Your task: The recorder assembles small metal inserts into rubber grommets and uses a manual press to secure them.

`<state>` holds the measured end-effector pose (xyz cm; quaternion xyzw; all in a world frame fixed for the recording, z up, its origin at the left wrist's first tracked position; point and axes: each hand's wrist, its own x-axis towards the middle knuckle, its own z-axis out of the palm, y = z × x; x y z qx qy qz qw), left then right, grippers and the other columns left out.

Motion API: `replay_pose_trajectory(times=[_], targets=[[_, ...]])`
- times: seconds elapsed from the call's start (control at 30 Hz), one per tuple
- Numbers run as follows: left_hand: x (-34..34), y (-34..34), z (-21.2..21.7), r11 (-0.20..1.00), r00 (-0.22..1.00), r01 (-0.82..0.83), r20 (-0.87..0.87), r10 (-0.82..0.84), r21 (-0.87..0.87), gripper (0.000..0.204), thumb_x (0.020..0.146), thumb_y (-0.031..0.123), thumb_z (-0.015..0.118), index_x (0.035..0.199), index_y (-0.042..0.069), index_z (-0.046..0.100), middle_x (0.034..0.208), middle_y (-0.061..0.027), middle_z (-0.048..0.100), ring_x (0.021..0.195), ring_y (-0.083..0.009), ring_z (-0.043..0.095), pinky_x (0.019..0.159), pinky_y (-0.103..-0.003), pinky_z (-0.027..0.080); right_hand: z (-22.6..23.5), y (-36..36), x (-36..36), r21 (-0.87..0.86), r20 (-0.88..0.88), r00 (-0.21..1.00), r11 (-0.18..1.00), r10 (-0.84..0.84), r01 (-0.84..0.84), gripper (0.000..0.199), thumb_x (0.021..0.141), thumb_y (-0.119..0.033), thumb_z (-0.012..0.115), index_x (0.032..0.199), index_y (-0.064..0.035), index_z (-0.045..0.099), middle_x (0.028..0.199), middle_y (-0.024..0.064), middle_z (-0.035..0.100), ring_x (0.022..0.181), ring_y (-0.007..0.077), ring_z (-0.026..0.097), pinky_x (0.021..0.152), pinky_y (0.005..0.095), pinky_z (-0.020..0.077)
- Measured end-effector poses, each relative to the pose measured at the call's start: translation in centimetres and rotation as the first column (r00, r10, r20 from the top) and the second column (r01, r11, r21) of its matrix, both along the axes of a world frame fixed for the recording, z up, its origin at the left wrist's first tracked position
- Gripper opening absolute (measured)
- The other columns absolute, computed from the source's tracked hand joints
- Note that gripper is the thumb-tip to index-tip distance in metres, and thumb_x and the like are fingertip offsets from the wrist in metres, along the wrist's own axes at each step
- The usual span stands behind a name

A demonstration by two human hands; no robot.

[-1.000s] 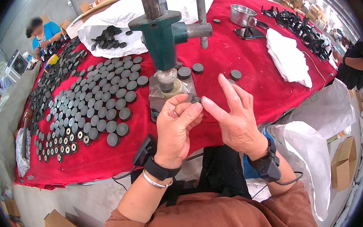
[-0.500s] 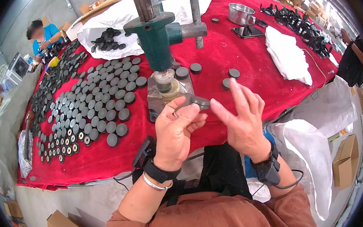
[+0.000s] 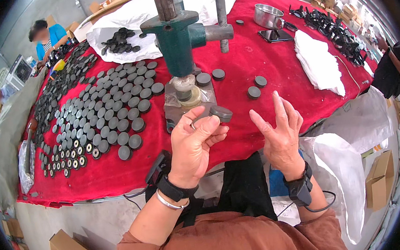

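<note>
Between thumb and fingers, my left hand (image 3: 195, 137) pinches a round dark grey disc (image 3: 221, 113) tilted on its side. My right hand (image 3: 280, 135) is off to the right of it, fingers spread, holding nothing. Just beyond my left hand stands a green hand press (image 3: 176, 47); its ram meets a plastic-wrapped die (image 3: 190, 96) on a metal base, with another dark disc in it. Two loose discs (image 3: 254, 92) lie beyond my right fingertips, and others sit beside the press.
Rows of grey discs (image 3: 109, 104) cover the red cloth (image 3: 250, 50) to the left. White cloth (image 3: 315, 64), a phone (image 3: 275, 35), a metal pot (image 3: 268, 15) and black strapped parts (image 3: 333, 30) lie on the right. A co-worker (image 3: 50, 39) sits at the far left.
My right hand has drawn away to the right from the disc. My left hand stays almost in place, the disc turned to show more of its face.
</note>
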<state>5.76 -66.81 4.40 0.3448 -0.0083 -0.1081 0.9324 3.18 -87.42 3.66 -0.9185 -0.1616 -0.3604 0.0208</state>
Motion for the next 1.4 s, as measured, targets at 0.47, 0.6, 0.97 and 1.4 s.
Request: replay_pose_trajectory(times=[0.47, 0.6, 0.97, 1.4], targets=[[-0.2, 0.2, -0.7, 0.996, 0.996, 0.091, 0.001, -0.091, 0.007, 0.042, 0.084, 0.004, 0.065, 0.116, -0.001, 0.038, 0.092, -0.0139, 0.064, 0.078, -0.0234, 0.067, 0.071, -0.033, 0.055, 4.2, 3.4, 0.7, 0.893, -0.190, 0.620, 0.397, 0.762, -0.213, 0.037, 0.082, -0.004, 0.062, 0.118, -0.0031, 0.059, 0.121, 0.0183, 0.055, 0.100, 0.0272, 0.056, 0.087, 0.0346, 0.0447], [0.1, 0.3, -1.2, 0.985, 0.987, 0.158, -0.030, -0.157, 0.065, 0.044, 0.086, 0.006, 0.063, 0.120, -0.003, 0.036, 0.096, -0.0154, 0.064, 0.081, -0.0229, 0.066, 0.072, -0.033, 0.056, 3.1, 2.6, 2.6, 0.961, -0.204, 0.463, 0.268, 0.863, -0.076, 0.030, 0.083, -0.003, 0.063, 0.113, -0.0002, 0.061, 0.110, 0.0084, 0.061, 0.095, 0.0125, 0.057, 0.079, 0.0255, 0.0472], [0.8, 0.0, -1.5, 0.947, 0.967, 0.254, -0.072, -0.244, 0.199, 0.031, 0.091, 0.012, 0.057, 0.117, 0.001, 0.045, 0.110, -0.0175, 0.060, 0.089, -0.0223, 0.065, 0.074, -0.034, 0.056, -0.2, 0.1, 13.2, 0.196, -0.199, 0.968, 0.974, 0.149, -0.110, 0.025, 0.074, -0.016, 0.066, 0.095, -0.0014, 0.066, 0.086, 0.0176, 0.063, 0.084, 0.0352, 0.060, 0.078, 0.0424, 0.0476], [0.8, 1.6, -1.0, 0.942, 0.999, 0.035, 0.011, -0.041, 0.335, 0.017, 0.089, 0.005, 0.058, 0.104, -0.001, 0.056, 0.097, -0.0102, 0.063, 0.081, -0.0174, 0.065, 0.069, -0.030, 0.057, 1.1, 6.2, 14.5, 0.344, -0.293, 0.875, 0.896, 0.386, -0.281, 0.033, 0.077, -0.019, 0.067, 0.100, 0.0039, 0.065, 0.090, 0.0210, 0.066, 0.080, 0.0347, 0.064, 0.076, 0.0407, 0.0501]])
